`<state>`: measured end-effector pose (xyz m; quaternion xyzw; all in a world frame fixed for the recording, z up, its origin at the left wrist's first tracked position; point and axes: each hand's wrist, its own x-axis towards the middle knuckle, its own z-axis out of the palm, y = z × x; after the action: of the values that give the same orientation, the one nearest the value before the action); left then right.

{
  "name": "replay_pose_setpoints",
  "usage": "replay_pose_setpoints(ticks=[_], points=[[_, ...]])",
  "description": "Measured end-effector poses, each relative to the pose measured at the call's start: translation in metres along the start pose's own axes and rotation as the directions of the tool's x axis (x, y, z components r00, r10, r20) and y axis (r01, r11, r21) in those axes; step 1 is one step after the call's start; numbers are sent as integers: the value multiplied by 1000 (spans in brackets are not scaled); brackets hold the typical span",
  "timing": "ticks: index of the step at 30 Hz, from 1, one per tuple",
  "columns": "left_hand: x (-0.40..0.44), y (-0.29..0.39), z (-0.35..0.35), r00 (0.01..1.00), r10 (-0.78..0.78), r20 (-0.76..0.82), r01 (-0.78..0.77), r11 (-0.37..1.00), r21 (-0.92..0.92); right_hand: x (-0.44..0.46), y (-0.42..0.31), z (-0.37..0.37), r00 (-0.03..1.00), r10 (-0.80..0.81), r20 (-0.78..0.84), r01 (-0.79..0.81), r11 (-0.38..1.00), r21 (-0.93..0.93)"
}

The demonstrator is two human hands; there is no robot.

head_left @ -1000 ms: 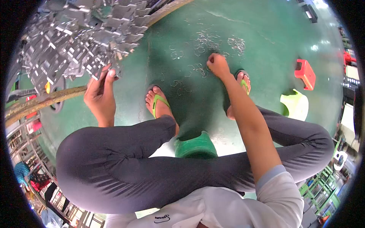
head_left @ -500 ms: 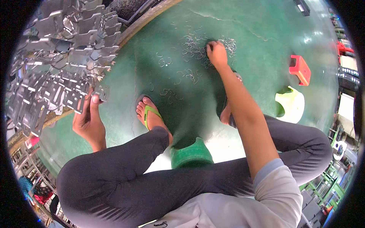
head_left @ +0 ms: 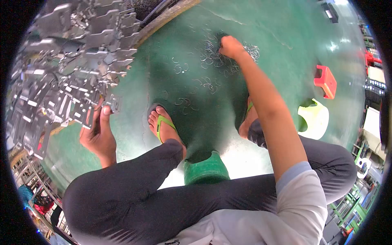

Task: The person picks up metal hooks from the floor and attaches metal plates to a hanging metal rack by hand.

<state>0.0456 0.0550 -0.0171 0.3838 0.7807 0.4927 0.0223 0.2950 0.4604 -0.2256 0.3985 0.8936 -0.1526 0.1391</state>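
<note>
At the left, my left hand [head_left: 98, 136] pinches a small grey metal bracket [head_left: 116, 104] between thumb and fingers. The bracket is beside a dense hanging mass of similar flat metal brackets [head_left: 61, 96]. My right hand [head_left: 232, 47] reaches down to the green floor, its fingers curled and closed over a scatter of thin, bent wire hooks [head_left: 207, 57]. What those fingertips hold, if anything, is hidden behind the hand. More wire hooks [head_left: 252, 51] lie just right of the wrist.
Between my knees is a green stool [head_left: 206, 169]. A red stool [head_left: 325, 81] and a lime-green stool [head_left: 316, 119] stand at the right. A wooden beam [head_left: 167, 20] edges the floor at upper left. My sandalled feet [head_left: 163, 124] are near loose hooks.
The right hand has shifted slightly up and left among the hooks, its fingers turned further down. My left hand still holds the bracket. The whole view has shifted a little.
</note>
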Motion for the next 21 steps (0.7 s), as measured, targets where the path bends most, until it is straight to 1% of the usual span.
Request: replay_pose_setpoints(ticks=[1, 2, 4, 7, 10, 13, 14, 17, 20, 21], points=[[1, 4, 0, 1000, -1, 3, 1, 1000, -5, -2, -2, -5, 1000, 11, 15, -11, 1000, 6], [1, 11, 0, 999, 48, 13, -49, 996, 70, -5, -3, -10, 1000, 15, 1, -15, 1000, 16], [2, 14, -3, 998, 56, 43, -58, 998, 40, -13, -1, -9, 1000, 21, -18, -20, 999, 45], [-3, 11, -8, 997, 47, 60, -45, 998, -34, -20, 9, 6, 969, 112, -220, -71, 980, 187], [-5, 9, -8, 996, 57, 66, -49, 991, -122, -37, 13, 8, 941, 141, -306, -42, 951, 308], [-8, 11, -10, 996, 18, 87, -7, 992, -127, -42, 26, 17, 941, 208, -266, -90, 914, 396], [-9, 14, -9, 997, -19, 74, 30, 987, -157, -40, 33, 25, 936, 242, -256, -136, 919, 370], [-9, 12, -11, 995, 9, 95, 8, 986, -168, -42, 38, 35, 923, 288, -257, -185, 915, 359], [-10, 14, -10, 995, 1, 97, 16, 985, -173, -35, 36, 39, 927, 238, -288, -126, 924, 360], [-10, 14, -9, 995, 19, 96, -3, 987, -161, -33, 33, 37, 918, 252, -305, -129, 920, 371]])
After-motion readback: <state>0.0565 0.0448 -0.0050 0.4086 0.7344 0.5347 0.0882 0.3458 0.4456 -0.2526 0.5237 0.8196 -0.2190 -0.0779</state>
